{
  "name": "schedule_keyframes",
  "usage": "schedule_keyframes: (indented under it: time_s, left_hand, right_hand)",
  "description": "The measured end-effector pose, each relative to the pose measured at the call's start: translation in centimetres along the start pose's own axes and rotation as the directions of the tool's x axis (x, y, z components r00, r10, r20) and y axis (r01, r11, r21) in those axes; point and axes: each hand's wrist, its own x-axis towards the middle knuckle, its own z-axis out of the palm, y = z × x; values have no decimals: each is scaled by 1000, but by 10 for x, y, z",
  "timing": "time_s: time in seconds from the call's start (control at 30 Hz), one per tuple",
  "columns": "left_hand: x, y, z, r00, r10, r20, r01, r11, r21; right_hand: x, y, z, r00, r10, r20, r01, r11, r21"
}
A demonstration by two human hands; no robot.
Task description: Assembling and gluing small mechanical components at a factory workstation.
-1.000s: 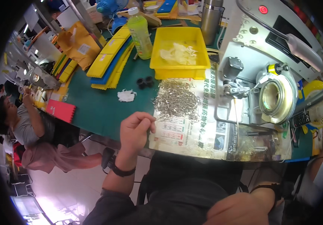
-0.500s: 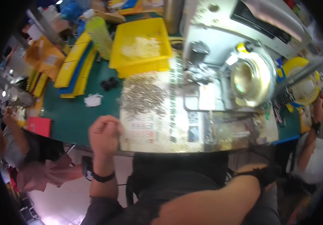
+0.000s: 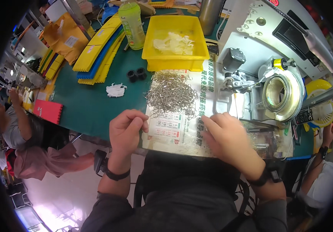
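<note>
A loose heap of small bent metal wire pieces [image 3: 172, 94] lies on a printed paper sheet [image 3: 162, 135] in front of me. My left hand [image 3: 127, 131] rests by the sheet's near left edge, its fingers curled in and the thumb against them. Whatever they may hold is hidden. On the right, my right hand [image 3: 228, 139] hovers over the sheet, near the heap's lower right side. It is slightly blurred, with its forefinger stretched out and nothing visible in it. Both wrists wear dark bands.
Behind the heap stands a yellow bin [image 3: 176, 42] holding whitish scraps. A machine with a round metal bowl [image 3: 282, 94] occupies the right. Leftward are black cylinders [image 3: 136, 74], crumpled white tissue [image 3: 116, 90], a bottle [image 3: 132, 25], and yellow-blue strips [image 3: 97, 46]. People sit on both sides.
My right hand has risen from my lap to beside the metal heap. My left hand keeps its place near the sheet, fingers still curled. The view has shifted, so the table things appear farther right.
</note>
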Motion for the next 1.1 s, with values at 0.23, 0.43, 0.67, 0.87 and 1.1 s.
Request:
schedule_keyframes:
  time_s: [0.23,0.43,0.67,0.87,1.1]
  left_hand:
    - [0,-4,-2,999,29,32,-31,997,67]
    - [4,-2,-5,999,21,29,-22,1000,12]
    - [0,-1,1,998,-54,-26,58,985,161]
    - [-2,3,10,999,-39,23,37,995,96]
    - [-1,12,15,997,-69,24,61,969,241]
  right_hand:
    - [4,11,16,1000,29,-7,-28,998,60]
    - [9,11,20,998,8,-63,-5,999,52]
    - [-17,2,20,999,-20,-40,25,993,116]
    - [-43,-11,6,1000,-9,26,5,991,131]
    - [-63,-4,15,987,-125,-104,138,983,124]
